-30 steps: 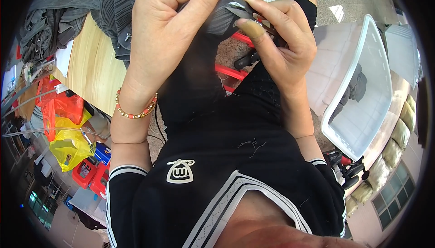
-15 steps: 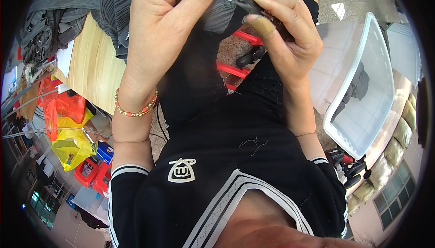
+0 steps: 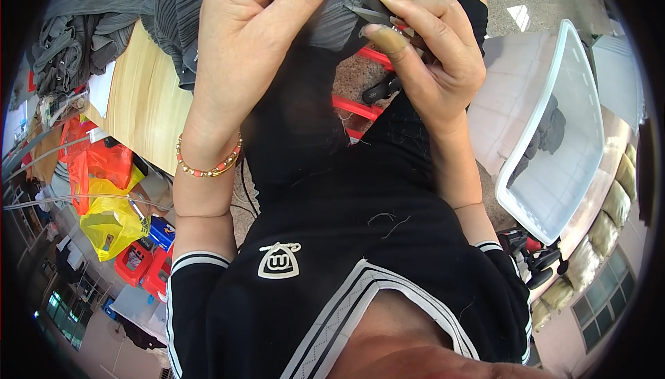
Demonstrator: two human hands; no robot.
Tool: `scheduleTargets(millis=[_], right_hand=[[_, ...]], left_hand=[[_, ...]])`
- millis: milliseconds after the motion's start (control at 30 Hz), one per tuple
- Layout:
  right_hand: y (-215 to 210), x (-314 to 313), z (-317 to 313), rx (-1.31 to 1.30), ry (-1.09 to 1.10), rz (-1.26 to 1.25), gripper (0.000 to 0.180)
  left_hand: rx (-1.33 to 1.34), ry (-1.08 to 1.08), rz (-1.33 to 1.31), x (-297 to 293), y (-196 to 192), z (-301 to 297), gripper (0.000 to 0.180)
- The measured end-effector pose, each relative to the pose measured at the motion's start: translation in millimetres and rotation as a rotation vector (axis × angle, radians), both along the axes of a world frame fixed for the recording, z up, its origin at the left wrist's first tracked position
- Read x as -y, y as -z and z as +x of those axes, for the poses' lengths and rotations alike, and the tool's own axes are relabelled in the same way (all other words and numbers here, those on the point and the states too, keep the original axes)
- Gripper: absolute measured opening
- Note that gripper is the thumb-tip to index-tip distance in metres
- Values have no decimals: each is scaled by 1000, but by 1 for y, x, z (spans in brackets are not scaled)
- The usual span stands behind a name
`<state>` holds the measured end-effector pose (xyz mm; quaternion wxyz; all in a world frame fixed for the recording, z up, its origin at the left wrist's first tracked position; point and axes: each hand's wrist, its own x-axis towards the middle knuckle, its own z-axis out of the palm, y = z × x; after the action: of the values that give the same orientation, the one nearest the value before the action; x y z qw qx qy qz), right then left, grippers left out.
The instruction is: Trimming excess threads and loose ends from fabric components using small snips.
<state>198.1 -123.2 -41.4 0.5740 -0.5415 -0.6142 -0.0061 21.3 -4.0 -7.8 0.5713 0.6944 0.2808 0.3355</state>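
Observation:
Dark grey ribbed knit fabric (image 3: 336, 27) hangs from my left hand (image 3: 253, 43), its edge pinched between thumb and fingers at the top of the view. Small white bits show on that edge. Just right of it, my right hand (image 3: 440, 50) grips a pair of thread snips (image 3: 373, 11), with a tan wrap on its thumb. The dark blades point left at the fabric edge and stand slightly apart. Whether they touch the fabric I cannot tell. More grey ribbed fabric (image 3: 90, 40) lies heaped at the upper left.
Under the heap is a pale wooden tabletop (image 3: 142, 92). A white plastic bin (image 3: 561, 185) with grey cloth (image 3: 551, 126) inside stands at my right. Red (image 3: 97, 164) and yellow (image 3: 114, 220) plastic bags hang at the left, near red stools (image 3: 133, 263). Red bars (image 3: 357, 107) show beneath my legs.
My right hand has turned and moved slightly left, and the snips' blades now show plainly beside the fabric edge. The left hand keeps its hold, almost unmoved.

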Motion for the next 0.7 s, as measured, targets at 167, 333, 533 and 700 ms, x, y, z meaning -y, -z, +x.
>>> scheduleTargets(millis=[167,333,533,700], right_hand=[[-1,-1,-1,36,22,3,39],[0,-5,0,-66,5,19,31],[-5,-13,2,-953,-344,-324,28],[-22,-21,-14,-856,-309,-347,15]], left_hand=[[-18,-18,-40,3,-3,1,20],[-51,168,-111,-11,-7,-4,27],[253,477,-275,-24,-14,15,33],[496,680,-58,-40,2,0,32]])
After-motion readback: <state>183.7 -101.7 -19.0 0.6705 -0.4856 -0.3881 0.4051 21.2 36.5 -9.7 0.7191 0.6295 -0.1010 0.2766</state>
